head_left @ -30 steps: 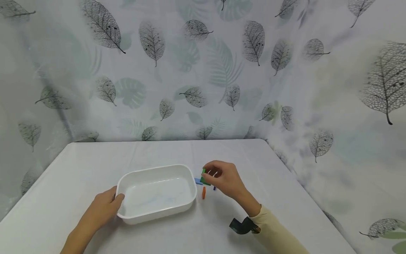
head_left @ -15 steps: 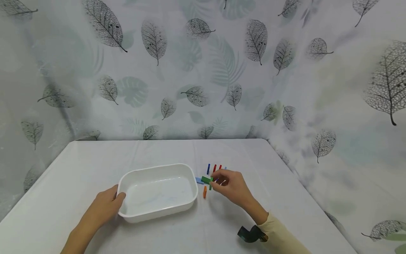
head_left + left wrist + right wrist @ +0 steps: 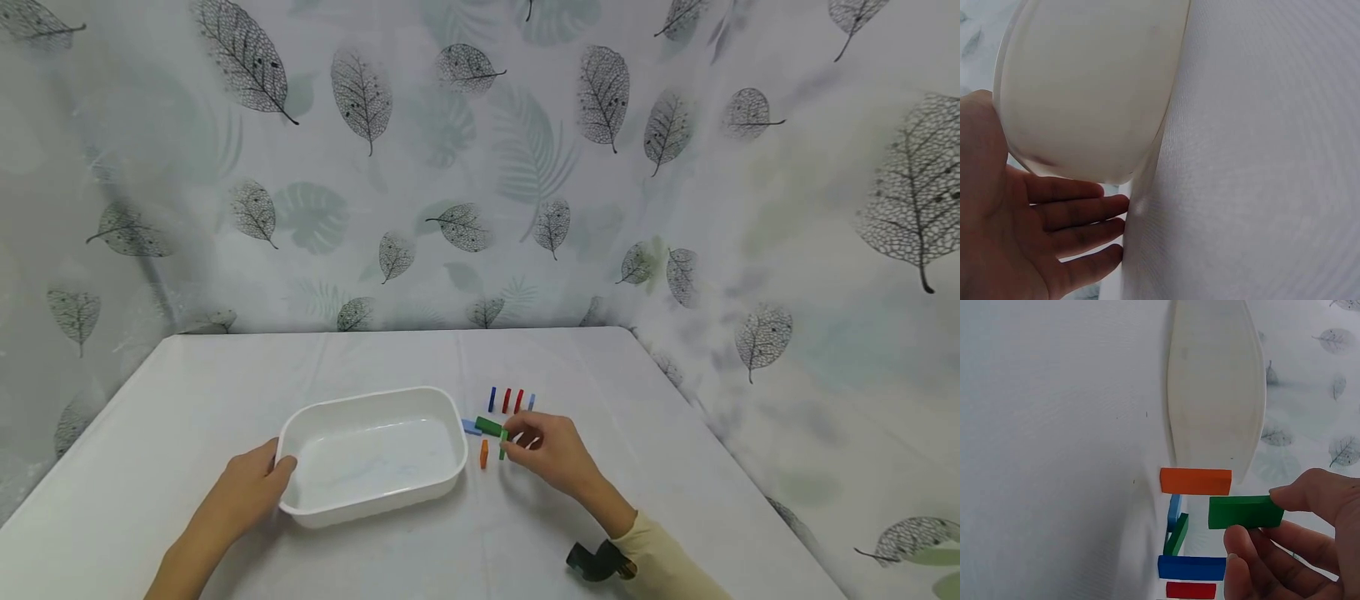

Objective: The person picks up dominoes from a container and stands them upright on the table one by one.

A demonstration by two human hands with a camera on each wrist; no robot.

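Note:
My left hand holds the left end of a white plastic tray, thumb over its rim. In the left wrist view, the fingers extend beside the tray's outer wall. Just right of the tray, my right hand pinches a small green block between thumb and fingertips. The block stands on edge near the table. Close to it lies another green block, touching or nearly touching a light blue block. An orange block stands in front of them.
Behind my right hand stand a dark blue block, red blocks and a light blue block in a row. A white cloth covers the table. Leaf-patterned sheeting hangs around its back and sides.
My right hand has moved right and slightly toward me, with a green block between its fingertips. The row of blocks behind it has come into sight. My left hand and the tray stay put.

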